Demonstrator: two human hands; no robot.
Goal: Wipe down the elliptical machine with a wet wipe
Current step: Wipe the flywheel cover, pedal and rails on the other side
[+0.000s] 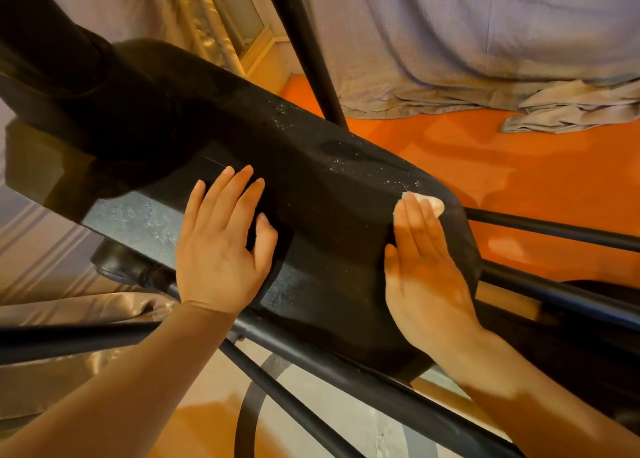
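Pressing wet wipe (431, 204) under flat right hand (427, 277) near rounded end of elliptical housing (329, 180); left hand (221, 250) spread flat, bracing. Risking: wipe, barely pinned under my fingertips, slipping off curved edge onto orange floor (519, 180); specks getting smeared.

No readable text, label, brand, number or sign anywhere in view. The black textured plastic housing of the elliptical machine (329, 180) carries only pale specks and a thin scratch-like line near its left end, not lettering. Nothing legible on the pale grey draped cloth (485, 35) far right either.
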